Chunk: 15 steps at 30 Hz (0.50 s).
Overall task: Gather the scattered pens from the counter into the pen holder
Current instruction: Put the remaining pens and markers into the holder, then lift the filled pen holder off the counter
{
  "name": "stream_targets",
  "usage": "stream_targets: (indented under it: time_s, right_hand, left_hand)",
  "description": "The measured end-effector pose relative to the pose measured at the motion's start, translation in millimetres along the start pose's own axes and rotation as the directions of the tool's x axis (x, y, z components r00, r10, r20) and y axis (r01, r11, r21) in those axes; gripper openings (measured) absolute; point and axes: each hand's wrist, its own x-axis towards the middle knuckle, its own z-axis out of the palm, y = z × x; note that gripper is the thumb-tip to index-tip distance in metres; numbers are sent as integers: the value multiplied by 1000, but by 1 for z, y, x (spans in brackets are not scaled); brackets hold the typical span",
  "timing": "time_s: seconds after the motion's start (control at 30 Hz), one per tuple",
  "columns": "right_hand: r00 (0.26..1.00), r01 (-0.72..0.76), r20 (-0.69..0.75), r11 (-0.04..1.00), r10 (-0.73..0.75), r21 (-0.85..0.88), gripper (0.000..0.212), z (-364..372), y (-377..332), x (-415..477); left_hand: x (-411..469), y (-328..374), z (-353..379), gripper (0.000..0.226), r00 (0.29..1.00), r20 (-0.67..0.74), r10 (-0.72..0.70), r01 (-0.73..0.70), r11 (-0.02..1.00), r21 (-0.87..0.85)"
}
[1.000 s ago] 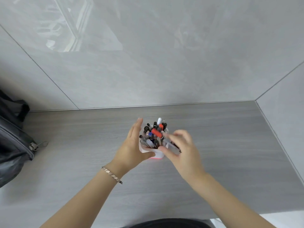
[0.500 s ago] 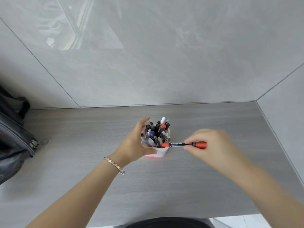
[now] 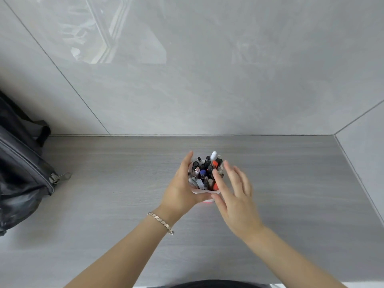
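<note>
Head view: red marker, held sideways half a second ago, now stands among pens (image 3: 204, 171) in pen holder (image 3: 204, 191) mid-worktop (image 3: 291, 183). Right hand (image 3: 233, 194) empty, fingers (image 3: 218, 179) spread, touching pen tops. Left hand (image 3: 182, 189) cups the holder's left side.

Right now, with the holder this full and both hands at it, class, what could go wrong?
1. The pen holder is crammed, and the pens stand at mixed angles; a nudge from the open right hand could lever one out.
2. Only the left hand steadies it, so a sideways knock might tip it onto the counter.
</note>
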Motion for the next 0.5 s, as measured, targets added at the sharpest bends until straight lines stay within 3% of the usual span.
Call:
stream_targets:
  time_s: [0.1,0.2,0.27,0.4,0.5]
  right_hand:
    - [994,-17,110,1000,17,-6,51,-6,-2,6]
    - [985,-85,167,955,38,284,43,-25,0,20]
    - [988,-93,148,917,38,388,33,-35,8,23]
    - [955,-218,280,877,100,429,36,-45,30,24]
    - [898,-329,395,893,194,309,34,-42,52,25]
  left_hand:
    - [2,-4,5,118,1000,-3,-9,9,1000,-23]
    - [-2,-4,18,122,993,-89,-77,69,994,-88]
    - [-9,-2,30,125,978,-185,-101,84,992,-99]
    - [-22,6,51,118,926,-331,-183,178,983,-46]
    - [-19,6,53,89,900,-370,-231,229,972,-51]
